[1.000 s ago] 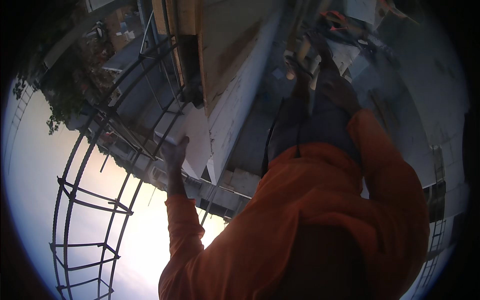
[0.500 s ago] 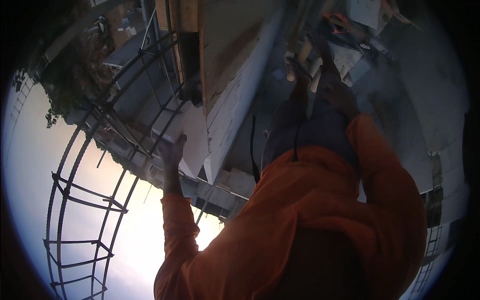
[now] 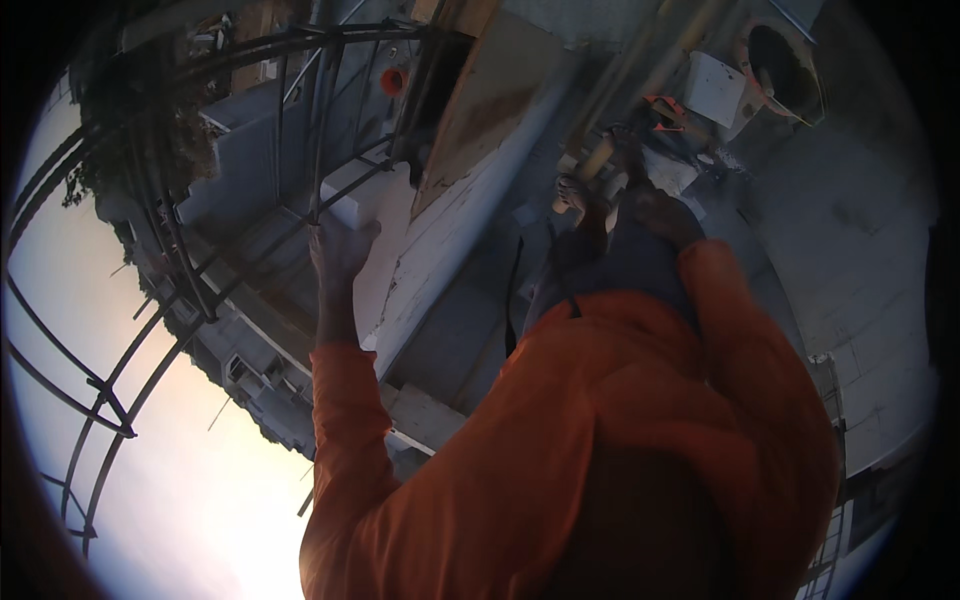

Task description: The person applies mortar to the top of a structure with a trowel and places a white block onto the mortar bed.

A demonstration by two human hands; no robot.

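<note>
Where the floor (image 3: pixel 840 190) runs to the upper right, one round dark basin (image 3: pixel 775 48) with one pale item (image 3: pixel 768 82) inside, too dim to identify. One white block (image 3: pixel 714 88) just beside it. Left arm (image 3: pixel 345 400) extended: left hand (image 3: pixel 341 252) at one pale slab (image 3: pixel 385 222), thumb apart, near rebar (image 3: pixel 320 130); cannot tell whether fingers grip. Slab lies between rebar and wall (image 3: pixel 452 222). Right arm (image 3: pixel 745 300) bent, right hand (image 3: pixel 672 216) on the leg; finger closure unclear.

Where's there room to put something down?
The grey surface below the dark tub and right of the right sleeve looks bare. It's crowded by the feet, with wood and a pale block, and by the left hand, with steel bars.
</note>
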